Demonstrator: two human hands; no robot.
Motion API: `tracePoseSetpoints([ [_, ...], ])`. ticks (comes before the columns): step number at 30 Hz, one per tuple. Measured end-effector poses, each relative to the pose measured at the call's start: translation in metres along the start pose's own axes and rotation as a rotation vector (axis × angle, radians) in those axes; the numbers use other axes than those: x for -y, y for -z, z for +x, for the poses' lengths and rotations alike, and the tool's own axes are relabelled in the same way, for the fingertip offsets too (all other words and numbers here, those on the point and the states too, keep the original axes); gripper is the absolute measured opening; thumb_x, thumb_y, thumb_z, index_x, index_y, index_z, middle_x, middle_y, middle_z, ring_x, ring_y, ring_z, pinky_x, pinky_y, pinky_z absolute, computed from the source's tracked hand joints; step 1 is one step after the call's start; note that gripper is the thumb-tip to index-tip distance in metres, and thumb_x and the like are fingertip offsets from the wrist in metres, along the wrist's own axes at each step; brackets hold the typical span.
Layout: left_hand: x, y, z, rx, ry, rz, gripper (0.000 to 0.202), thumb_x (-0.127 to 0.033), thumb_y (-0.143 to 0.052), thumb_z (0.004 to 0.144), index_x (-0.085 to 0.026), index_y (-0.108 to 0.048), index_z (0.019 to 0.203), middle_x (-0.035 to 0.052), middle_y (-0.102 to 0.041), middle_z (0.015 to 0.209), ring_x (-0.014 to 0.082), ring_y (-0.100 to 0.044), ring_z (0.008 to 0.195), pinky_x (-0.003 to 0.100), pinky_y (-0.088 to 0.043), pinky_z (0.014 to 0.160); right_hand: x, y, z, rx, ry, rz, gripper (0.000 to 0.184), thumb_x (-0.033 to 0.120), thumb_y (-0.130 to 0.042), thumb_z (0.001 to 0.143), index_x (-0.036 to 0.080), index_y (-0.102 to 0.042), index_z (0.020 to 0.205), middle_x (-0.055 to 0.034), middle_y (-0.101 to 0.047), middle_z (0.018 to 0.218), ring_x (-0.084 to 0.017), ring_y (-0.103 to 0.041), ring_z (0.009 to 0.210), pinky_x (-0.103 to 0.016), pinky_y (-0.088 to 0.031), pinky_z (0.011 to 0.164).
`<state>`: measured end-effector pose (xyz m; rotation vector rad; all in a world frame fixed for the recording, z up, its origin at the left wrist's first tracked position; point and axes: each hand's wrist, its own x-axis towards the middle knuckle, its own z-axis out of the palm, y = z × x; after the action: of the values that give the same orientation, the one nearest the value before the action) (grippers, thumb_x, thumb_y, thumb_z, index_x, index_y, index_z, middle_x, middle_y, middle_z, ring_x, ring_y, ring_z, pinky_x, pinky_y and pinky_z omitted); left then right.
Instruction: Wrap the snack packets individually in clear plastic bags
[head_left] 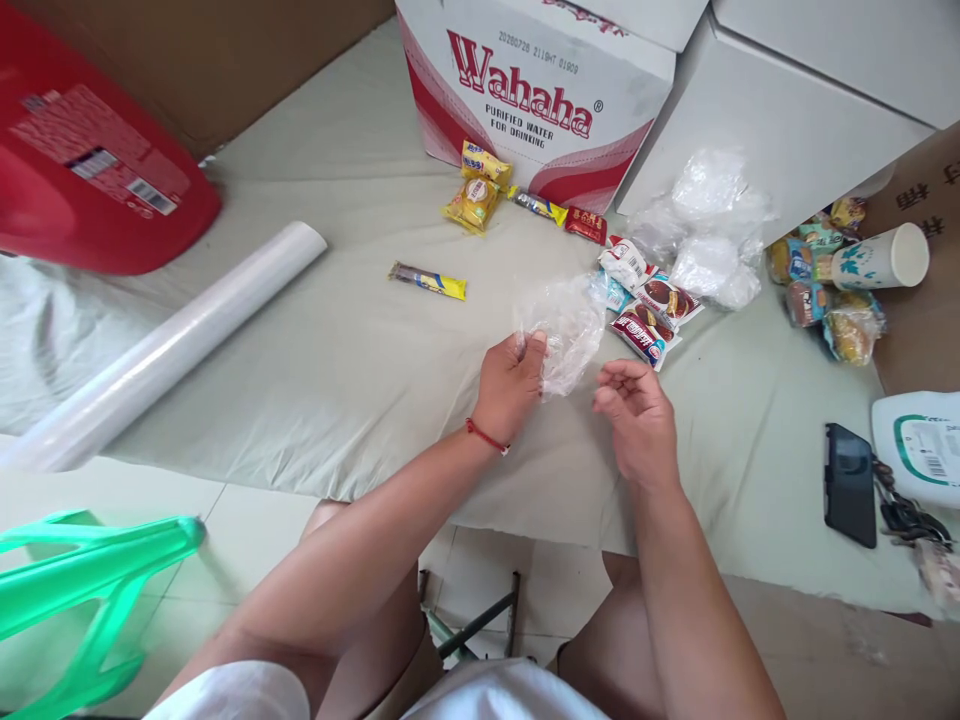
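Observation:
My left hand, with a red cord at the wrist, pinches a crumpled clear plastic bag over the cloth-covered table. Just right of the bag is my right hand, its fingers curled and slightly parted, with nothing visible in them. Beyond it lie maroon-and-white packaged snacks beside a white packet. A yellow-and-dark snack bar rests alone to the left. Further back are a yellow snack packet, another bar and a small red packet.
A Wahaha carton and white boxes line the back. Crumpled plastic bags sit before them. Left are a plastic film roll and red jug; right, a paper cup, phone and white bottle. A green stool stands below.

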<state>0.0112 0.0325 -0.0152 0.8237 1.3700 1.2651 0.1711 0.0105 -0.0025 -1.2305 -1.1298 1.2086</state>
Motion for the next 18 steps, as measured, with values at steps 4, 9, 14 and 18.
tracePoseSetpoints([
  [4,0.001,-0.002,-0.003,0.002,-0.086,0.13,0.036,-0.05,-0.056,0.094,-0.021,-0.059,0.072,-0.0053,-0.044,0.052,0.0118,-0.041,0.049,0.025,-0.033,0.051,-0.005,-0.014,-0.009,0.077,0.203,-0.247,0.031,0.038,-0.085,0.077,0.03,-0.071,0.103,-0.0033,-0.065,0.107,-0.021,-0.058,0.1,-0.035,-0.051,0.09],
  [9,0.001,-0.003,-0.004,-0.013,-0.112,0.134,0.038,-0.052,-0.06,0.091,-0.02,-0.061,0.07,-0.0047,-0.046,0.054,0.0114,-0.042,0.051,0.025,-0.031,0.051,-0.002,-0.014,-0.008,0.093,0.137,-0.181,0.015,0.042,-0.074,0.089,0.028,-0.072,0.091,-0.0018,-0.067,0.09,-0.019,-0.06,0.087,-0.034,-0.05,0.086],
  [14,-0.004,0.0,0.002,0.013,0.085,-0.107,0.044,-0.061,-0.063,0.089,-0.022,-0.057,0.071,-0.0082,-0.034,0.046,0.0085,-0.031,0.04,0.025,-0.022,0.042,0.001,-0.003,0.0,0.027,-0.081,0.058,0.023,0.045,-0.082,0.08,0.025,-0.072,0.083,0.0016,-0.065,0.076,-0.014,-0.057,0.073,-0.028,-0.049,0.075],
  [18,-0.013,0.001,0.001,0.047,0.121,-0.203,0.049,-0.065,-0.064,0.088,-0.019,-0.062,0.075,-0.0083,-0.028,0.048,0.0058,-0.025,0.04,0.025,-0.016,0.041,0.002,0.006,0.006,-0.007,-0.236,0.194,0.023,0.04,-0.085,0.078,0.022,-0.071,0.081,0.0027,-0.061,0.071,-0.01,-0.051,0.066,-0.023,-0.044,0.064],
])
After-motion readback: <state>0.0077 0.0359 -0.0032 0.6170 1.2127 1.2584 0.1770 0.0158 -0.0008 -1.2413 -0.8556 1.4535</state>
